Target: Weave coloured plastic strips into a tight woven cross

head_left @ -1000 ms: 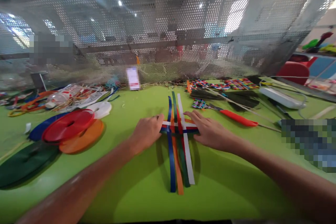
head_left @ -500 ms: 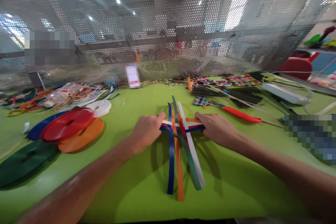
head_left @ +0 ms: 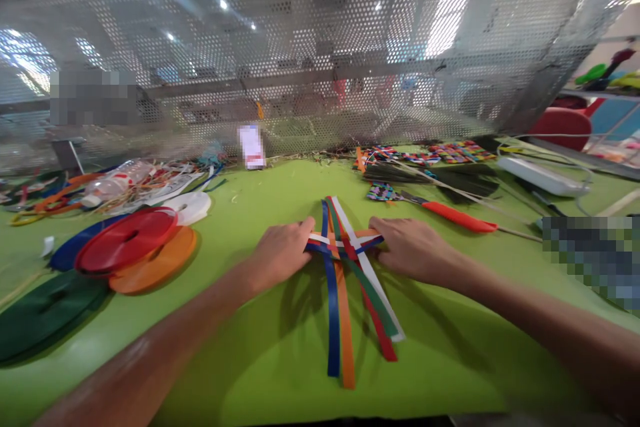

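Note:
Between my hands is a loose weave of coloured flat strips: a blue strip (head_left: 333,320), an orange strip (head_left: 345,340), a green strip (head_left: 374,299), a white strip (head_left: 373,277) and a red strip (head_left: 381,330) hang towards me. Crosswise strips pass over and under them, white, blue and orange among these. My left hand (head_left: 284,250) is closed on the left ends of the crosswise strips. Closed on their right ends is my right hand (head_left: 407,247). The gripped ends are hidden in the fingers. The weave appears to be held above the green table (head_left: 240,373).
Left of my arm lie rolls of strip: a red roll (head_left: 126,240), an orange roll (head_left: 165,263), a green roll (head_left: 47,317) and a white roll (head_left: 193,207). A plastic bottle (head_left: 117,181) lies behind them. An orange-red handled cutter (head_left: 460,215) and woven pieces (head_left: 457,151) lie right. A perforated metal panel (head_left: 310,47) stands behind.
The lower ends of the strips have swung slightly right and fanned out, and the red one now shows beside the green. Both hands keep their grip in almost the same place.

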Motion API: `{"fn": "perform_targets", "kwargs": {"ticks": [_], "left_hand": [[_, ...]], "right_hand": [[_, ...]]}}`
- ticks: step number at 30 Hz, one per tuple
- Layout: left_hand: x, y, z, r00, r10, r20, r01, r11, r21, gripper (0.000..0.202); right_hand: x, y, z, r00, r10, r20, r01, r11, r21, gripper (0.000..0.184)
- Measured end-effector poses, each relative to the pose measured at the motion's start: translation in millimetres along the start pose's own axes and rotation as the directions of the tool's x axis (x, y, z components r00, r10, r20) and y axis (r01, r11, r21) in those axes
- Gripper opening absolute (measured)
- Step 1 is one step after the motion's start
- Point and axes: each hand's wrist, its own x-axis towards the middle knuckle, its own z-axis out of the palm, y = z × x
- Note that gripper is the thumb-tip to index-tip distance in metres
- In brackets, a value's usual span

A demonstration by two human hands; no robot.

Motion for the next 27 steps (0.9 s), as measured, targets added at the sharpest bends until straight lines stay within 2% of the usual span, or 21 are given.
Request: {"fn": "perform_targets", "kwargs": {"ticks": [4, 6, 10, 13, 18, 22, 24, 27], "left_hand": [[-0.6, 0.8, -0.5, 1.0, 0.016, -0.024, -0.017, 0.999, -0.045, 0.003], [-1.2, 0.4, -0.2, 0.997, 0.046, -0.058, -0.05, 0.996, -0.072, 0.01], [-3.3, -0.1, 0.7, 0.989, 0.073, -0.127, -0.084, 0.993, -0.087, 0.026], [-4.5, -0.2, 1.4, 0.98, 0.061, -0.188, -0.085, 0.989, -0.118, 0.035], [-4.5, -1.9, 7.7, 0.93, 0.111, -0.351, -0.195, 0.957, -0.214, 0.041], [-4.1, -6.3, 15.0, 0.875, 0.179, -0.449, -0.27, 0.952, -0.146, 0.042], [-3.9, -8.5, 16.2, 0.858, 0.202, -0.472, -0.272, 0.959, -0.083, 0.039], [-3.3, -10.0, 13.0, 0.881, 0.188, -0.433, -0.218, 0.976, -0.02, 0.028]], "right_hand": [[-1.6, -4.5, -7.4, 0.995, 0.097, -0.001, -0.097, 0.994, -0.055, 0.01], [-2.4, -4.2, -7.8, 0.995, 0.098, -0.027, -0.099, 0.994, -0.051, 0.012], [-3.8, 0.6, 0.0, 0.987, 0.046, -0.154, -0.047, 0.999, 0.002, 0.016], [-4.4, 5.1, 6.8, 0.961, 0.007, -0.277, 0.018, 0.996, 0.088, 0.018], [-6.4, 6.7, 10.2, 0.909, -0.051, -0.413, 0.164, 0.956, 0.243, 0.026], [-8.2, 5.8, 10.5, 0.875, -0.082, -0.476, 0.22, 0.945, 0.241, 0.031], [-8.9, 6.1, 10.6, 0.855, -0.072, -0.513, 0.206, 0.956, 0.209, 0.025], [-9.6, 6.1, 8.2, 0.822, -0.032, -0.569, 0.161, 0.971, 0.179, 0.014]]}}
